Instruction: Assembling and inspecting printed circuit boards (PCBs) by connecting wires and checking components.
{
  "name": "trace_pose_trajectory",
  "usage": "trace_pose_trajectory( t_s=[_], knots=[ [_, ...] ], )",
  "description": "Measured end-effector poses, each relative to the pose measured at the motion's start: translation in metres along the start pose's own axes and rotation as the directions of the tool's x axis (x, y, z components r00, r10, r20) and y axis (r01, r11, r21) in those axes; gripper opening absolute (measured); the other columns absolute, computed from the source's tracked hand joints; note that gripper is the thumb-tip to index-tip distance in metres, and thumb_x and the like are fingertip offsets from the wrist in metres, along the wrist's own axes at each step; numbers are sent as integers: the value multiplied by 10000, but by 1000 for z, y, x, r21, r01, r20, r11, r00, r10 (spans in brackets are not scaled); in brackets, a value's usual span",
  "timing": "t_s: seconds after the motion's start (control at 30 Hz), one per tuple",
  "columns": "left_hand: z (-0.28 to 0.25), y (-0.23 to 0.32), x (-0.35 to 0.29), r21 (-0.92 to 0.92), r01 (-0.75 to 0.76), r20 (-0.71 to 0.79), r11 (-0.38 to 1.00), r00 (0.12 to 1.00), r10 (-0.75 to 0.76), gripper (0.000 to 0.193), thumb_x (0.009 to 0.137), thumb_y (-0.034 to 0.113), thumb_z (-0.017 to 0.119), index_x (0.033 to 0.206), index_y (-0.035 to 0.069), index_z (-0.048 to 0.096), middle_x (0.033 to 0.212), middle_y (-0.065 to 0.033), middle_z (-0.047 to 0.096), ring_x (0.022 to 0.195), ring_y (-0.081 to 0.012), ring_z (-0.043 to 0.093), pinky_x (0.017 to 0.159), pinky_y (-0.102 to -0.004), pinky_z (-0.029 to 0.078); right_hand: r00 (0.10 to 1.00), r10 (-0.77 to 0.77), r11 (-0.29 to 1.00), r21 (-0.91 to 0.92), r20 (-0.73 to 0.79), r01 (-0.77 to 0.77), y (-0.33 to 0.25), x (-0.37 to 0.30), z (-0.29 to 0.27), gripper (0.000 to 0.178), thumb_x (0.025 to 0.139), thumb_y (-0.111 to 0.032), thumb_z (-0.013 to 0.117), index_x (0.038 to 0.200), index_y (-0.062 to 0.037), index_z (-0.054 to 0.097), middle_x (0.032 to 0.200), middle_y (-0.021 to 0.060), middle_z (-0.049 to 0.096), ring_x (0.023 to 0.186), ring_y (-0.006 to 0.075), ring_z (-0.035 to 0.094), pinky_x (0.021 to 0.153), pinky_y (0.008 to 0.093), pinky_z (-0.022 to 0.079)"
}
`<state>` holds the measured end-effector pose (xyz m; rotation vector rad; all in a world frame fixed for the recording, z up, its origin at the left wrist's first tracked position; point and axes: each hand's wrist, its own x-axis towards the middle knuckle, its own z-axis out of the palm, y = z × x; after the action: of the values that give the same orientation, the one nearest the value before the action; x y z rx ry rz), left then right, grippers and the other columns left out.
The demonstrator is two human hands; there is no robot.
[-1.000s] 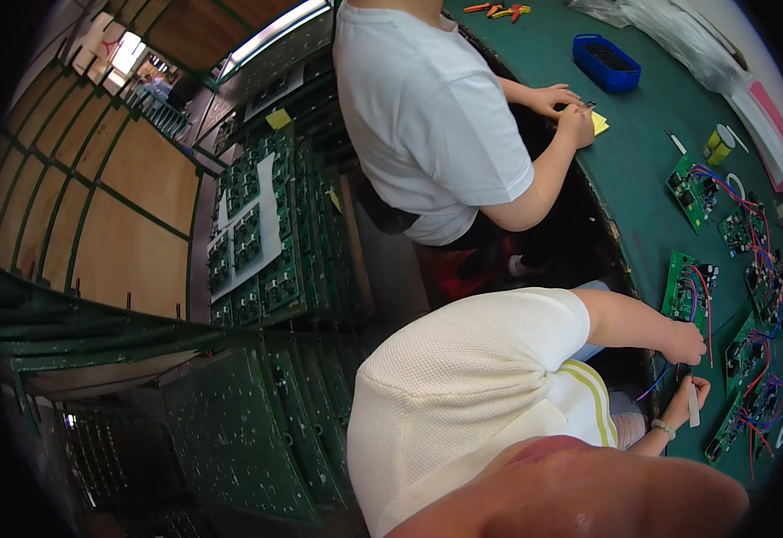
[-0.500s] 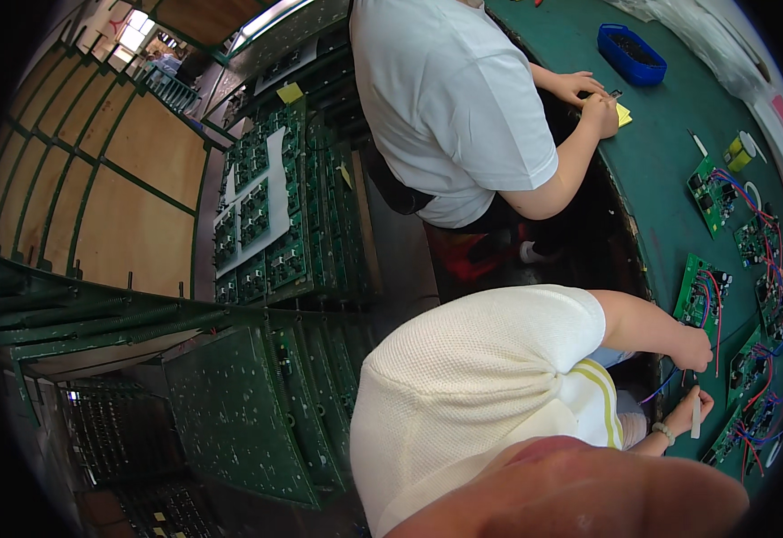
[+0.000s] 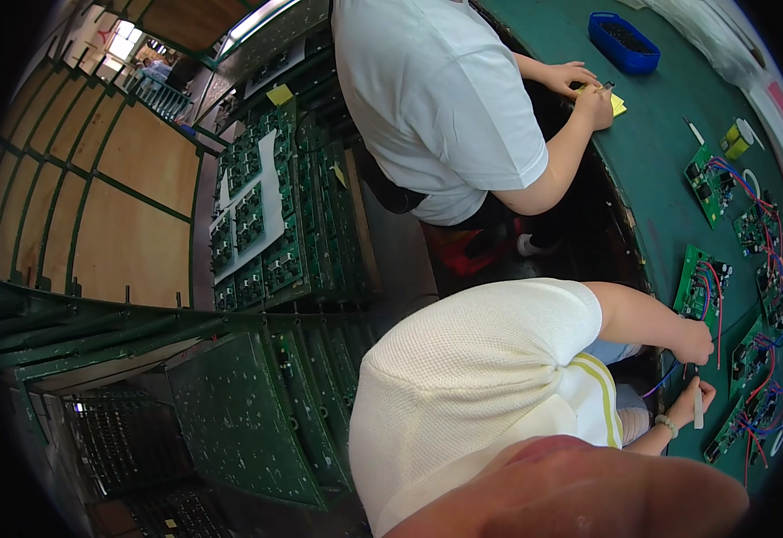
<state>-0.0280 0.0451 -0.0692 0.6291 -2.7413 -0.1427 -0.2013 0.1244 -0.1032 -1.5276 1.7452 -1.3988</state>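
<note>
My left hand (image 3: 694, 342) is closed at the near end of a green circuit board (image 3: 704, 282) with red and blue wires. What its fingers hold is hidden. Below it in the picture, my right hand (image 3: 689, 402), with a beaded bracelet at the wrist, pinches a pale flat strip (image 3: 698, 409). The two hands are a little apart. A purple-blue wire (image 3: 659, 383) runs from near them over the bench edge.
More wired circuit boards (image 3: 750, 354) lie along the green bench (image 3: 652, 193). Beyond are a yellow-green roll (image 3: 737, 139) and a blue tray (image 3: 625, 43) of small dark parts. A co-worker in white (image 3: 445, 108) holds a pen over yellow notes. Board racks (image 3: 261, 206) stand behind.
The whole view has shifted slightly. My right hand has turned a little with the pale strip, and my left hand stays closed beside the board.
</note>
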Motion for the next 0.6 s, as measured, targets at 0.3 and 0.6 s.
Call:
trace_pose_trajectory(
  t_s=[0.3,0.6],
  knots=[
    [13,-1,-7,-2,10,-74,1000,997,-11,150,761,212,579,827,115,671,866,-87,614,803,-283,624,629,-412,512,996,57,994,90,64,-63,-13,-7,6,158,826,-74,633,806,-33,482,715,-8,459,654,83,406,568,236,360],
    [-7,-3,-24,-48,-11,-24,999,1000,10,93,739,176,590,739,109,654,782,-101,600,799,-292,635,572,-432,521,995,47,984,-166,-90,-62,-53,-18,21,128,747,-91,637,764,-38,522,698,48,506,671,141,469,622,301,427]
  ],
)
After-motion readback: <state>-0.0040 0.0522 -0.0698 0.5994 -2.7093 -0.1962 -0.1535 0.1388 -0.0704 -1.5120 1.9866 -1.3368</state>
